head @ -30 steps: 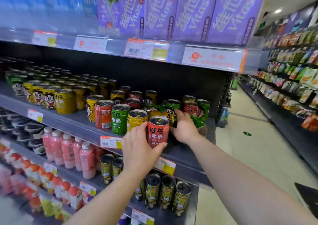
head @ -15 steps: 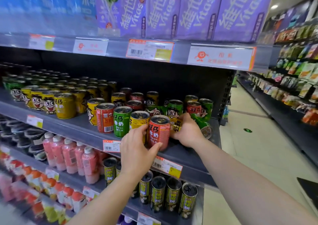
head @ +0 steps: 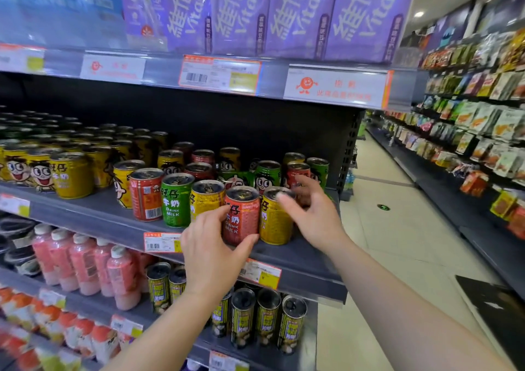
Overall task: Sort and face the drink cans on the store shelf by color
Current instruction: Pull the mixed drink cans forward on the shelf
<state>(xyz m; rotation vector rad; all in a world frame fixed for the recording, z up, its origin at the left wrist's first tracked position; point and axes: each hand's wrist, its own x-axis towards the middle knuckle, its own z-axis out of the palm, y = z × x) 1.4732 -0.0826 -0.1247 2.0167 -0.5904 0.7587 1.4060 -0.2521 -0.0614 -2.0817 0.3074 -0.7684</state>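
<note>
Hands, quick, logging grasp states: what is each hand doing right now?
Left hand: grips the red can at the shelf front.
Right hand: open, fingers spread beside the yellow can, holding nothing.

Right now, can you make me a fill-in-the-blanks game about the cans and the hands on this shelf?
1. The left hand holds a ____ can.
2. The can under the right hand is ____.
3. The can that says DRINK MILK, between a red can and a yellow can, is ____.
4. The bottles on the shelf below are ____.

Missing words: red; yellow; green; pink
</note>
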